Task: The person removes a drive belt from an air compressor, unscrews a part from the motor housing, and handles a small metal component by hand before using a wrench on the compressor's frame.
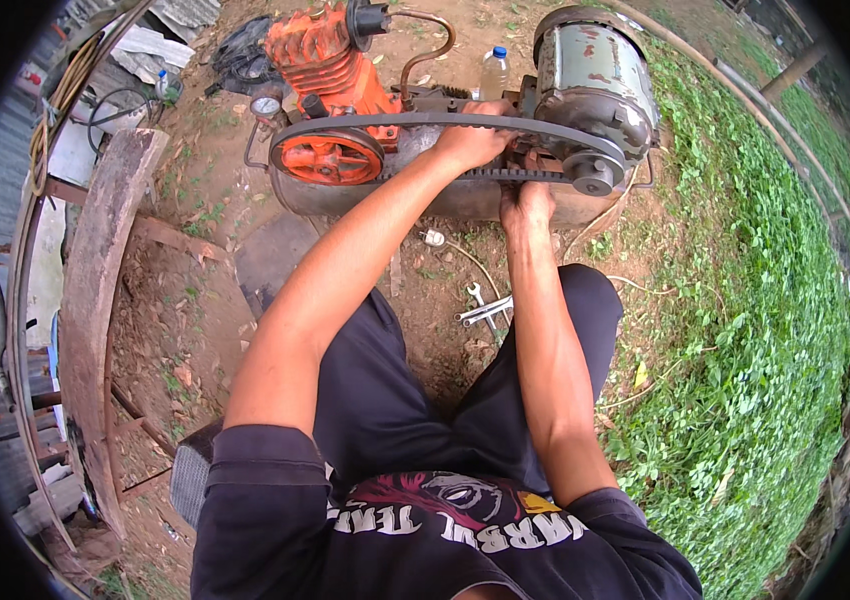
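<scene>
Drive belt point(385, 121) on the air compressor point(425, 202), dark and stretched in one long loop. At the far left, a round pressure gauge point(265, 106). Then the orange flywheel point(329, 158) inside the belt's left end, with the orange ribbed pump point(330, 65) just behind. Look here for a belt flat in its track, with no twist. Next, a white electrical connector point(433, 238) with a cord point(480, 268), on the dirt point(433, 355); check for power off before poking any fingers in. Then the left hand point(475, 145) at the belt's top run, fingers bent and partly hidden; cannot tell how tightly closed, or on what. Lower down on the dirt, a few metal wrenches point(485, 311), handy for a quick grab. Past the belt, a clear bottle point(494, 75) with a blue cap. Then the right hand point(528, 203) at the bottom run, fingers curled up into the loop; too covered to tell how far closed, or holding what. Go slow, and feel for each part before pushing. At the right end, the small motor pulley point(593, 173) and the worn grey motor point(595, 75). Mind the tight pinch between belt and pulley.
</scene>
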